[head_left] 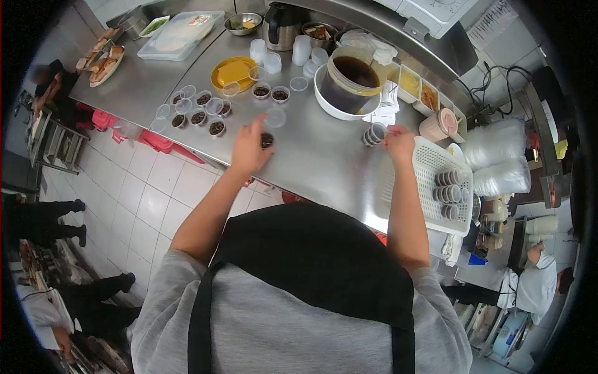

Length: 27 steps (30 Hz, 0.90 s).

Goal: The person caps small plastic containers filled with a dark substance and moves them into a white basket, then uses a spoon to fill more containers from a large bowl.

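My left hand (249, 147) is curled around a small cup with dark contents (267, 140) near the counter's front edge. Just above its fingertips lies a clear round lid (275, 118). My right hand (400, 145) grips the side of a short stack of small cups (374, 134), left of the white basket. Several filled cups (198, 118) stand on the left with clear lids around them, and two more filled cups (280, 94) stand farther back.
The steel counter (311, 159) holds a tub of dark liquid (352, 76) in a white bowl, a yellow dish (233, 73), and stacked clear cups (258, 50). A white basket (426, 181) holds more stacks. Other people (537, 283) stand at the far right and left.
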Motion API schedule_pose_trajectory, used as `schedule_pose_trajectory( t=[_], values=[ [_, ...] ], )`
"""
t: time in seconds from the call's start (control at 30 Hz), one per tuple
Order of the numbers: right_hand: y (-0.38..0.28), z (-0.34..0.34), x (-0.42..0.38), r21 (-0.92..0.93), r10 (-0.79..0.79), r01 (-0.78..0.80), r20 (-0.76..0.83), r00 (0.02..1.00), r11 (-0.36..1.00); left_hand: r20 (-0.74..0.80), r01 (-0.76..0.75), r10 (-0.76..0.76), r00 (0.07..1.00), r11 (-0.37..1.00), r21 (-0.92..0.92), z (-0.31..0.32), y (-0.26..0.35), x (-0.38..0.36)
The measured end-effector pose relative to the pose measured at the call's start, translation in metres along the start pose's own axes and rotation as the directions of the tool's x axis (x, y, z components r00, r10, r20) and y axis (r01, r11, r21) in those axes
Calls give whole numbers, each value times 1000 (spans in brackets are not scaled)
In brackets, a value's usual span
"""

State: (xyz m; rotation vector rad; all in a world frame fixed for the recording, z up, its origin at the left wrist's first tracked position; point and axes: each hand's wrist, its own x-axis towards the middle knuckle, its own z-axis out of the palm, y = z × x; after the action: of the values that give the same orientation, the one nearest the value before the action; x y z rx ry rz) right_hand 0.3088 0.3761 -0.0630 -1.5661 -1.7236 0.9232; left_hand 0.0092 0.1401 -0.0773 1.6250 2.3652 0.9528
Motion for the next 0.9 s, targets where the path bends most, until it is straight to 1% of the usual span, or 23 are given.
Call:
schedule_pose_trajectory(
  t=[0.03,0.07,0.1,0.13,0.17,0.2,0.23,0.27,0.3,0.4,0.47,0.5,0.53,0.57,0.6,0.7,0.8,0.87,0.9],
  values=[
    [-3,0,-5,-186,-250,223,-140,958,957,27,9,-5,1000,991,-131,10,10,-3],
    [-5,0,-14,-387,-502,397,-221,836,832,45,6,3,999,979,-206,20,20,-4],
    [-9,2,-25,-581,-724,503,-236,648,640,62,8,10,998,960,-279,31,28,-6],
    [-16,5,-38,-390,-559,472,-144,817,791,82,19,11,997,935,-355,40,36,-9],
    [-23,13,-52,-202,-378,370,1,926,907,100,32,12,995,903,-429,49,43,-11],
    [-25,26,-65,76,-86,72,197,977,995,116,44,17,993,865,-500,56,47,-13],
    [-23,38,-75,265,153,-293,445,882,919,130,61,10,991,848,-527,60,50,-15],
    [-11,49,-78,393,217,-514,593,775,762,143,75,6,990,830,-553,64,52,-16],
    [-12,55,-84,453,226,-708,732,642,542,155,88,4,988,810,-580,66,54,-17],
    [-19,63,-97,566,100,-740,766,635,363,169,94,18,986,769,-633,66,56,-19],
    [-11,74,-98,555,-41,-510,702,711,657,179,99,13,984,792,-602,64,57,-19],
    [-9,79,-99,528,-124,-360,675,727,769,183,100,11,983,803,-587,63,57,-19],
    [-8,84,-100,471,-191,-155,606,772,868,191,97,28,981,784,-613,63,56,-20],
    [-7,89,-102,384,-273,55,540,796,922,200,95,46,979,764,-638,63,55,-20],
    [-10,93,-105,271,-364,260,481,798,927,207,91,65,976,745,-661,61,54,-18],
    [-18,95,-111,198,-378,324,405,833,925,261,157,86,962,609,-778,53,52,-14],
    [-19,99,-108,120,-358,341,431,828,933,387,297,-72,919,772,-562,64,40,4],
    [-28,99,-100,148,-161,96,531,832,984,464,331,-99,880,829,-451,68,38,17],
    [-33,99,-96,152,-63,-32,580,812,988,501,343,-115,858,854,-391,68,39,23]
  ],
)
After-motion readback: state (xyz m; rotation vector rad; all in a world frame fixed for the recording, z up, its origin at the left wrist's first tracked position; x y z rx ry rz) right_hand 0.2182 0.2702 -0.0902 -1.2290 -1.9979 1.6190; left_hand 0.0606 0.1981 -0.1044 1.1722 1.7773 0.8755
